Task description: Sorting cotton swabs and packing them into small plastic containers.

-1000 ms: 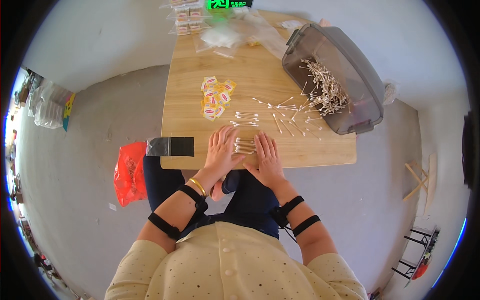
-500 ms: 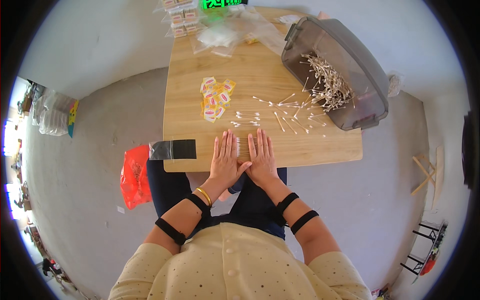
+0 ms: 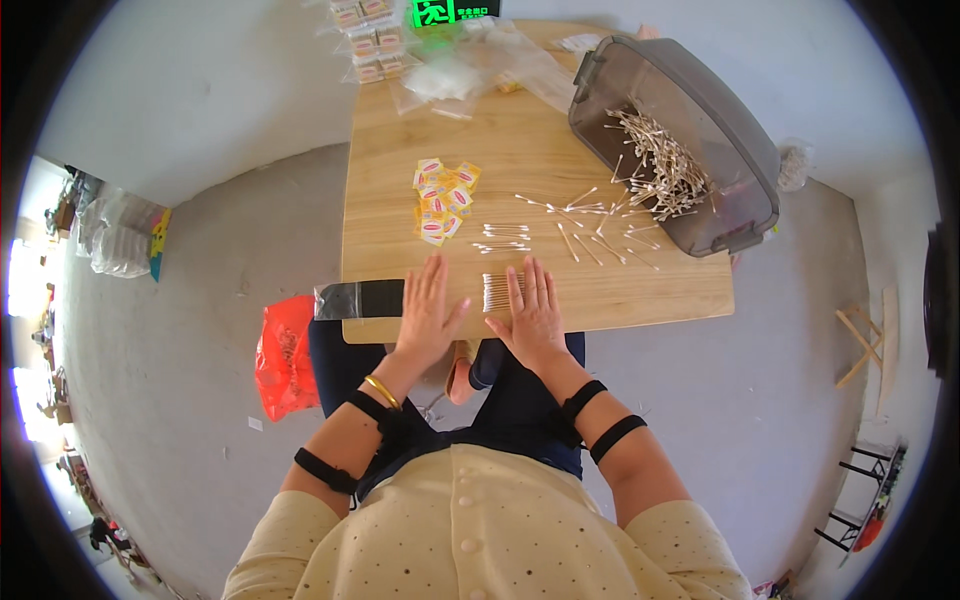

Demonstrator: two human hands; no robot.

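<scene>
A neat row of cotton swabs [image 3: 496, 293] lies side by side near the table's front edge. My right hand [image 3: 533, 305] rests open along the row's right side, its fingers covering part of it. To the left of the row, apart from it, my left hand [image 3: 430, 310] is open with its fingers pointing forward, close to a flat strip, black with a clear end [image 3: 370, 299]. Just beyond the row are a few swabs in a small stack [image 3: 503, 238]. Loose swabs [image 3: 590, 225] are scattered to the right of that. Neither hand holds anything.
A tipped grey plastic bin [image 3: 735, 130] full of swabs stands at the right of the wooden table [image 3: 420, 130]. Small yellow-and-white labels [image 3: 443, 200] are heaped left of centre. Clear bags [image 3: 440, 80] and packed swabs [image 3: 370, 45] lie at the back. A red bag [image 3: 284, 360] hangs at left.
My left hand has moved left, away from the swab row, baring its left side. My right hand stays beside the row. The whole view has shifted slightly.
</scene>
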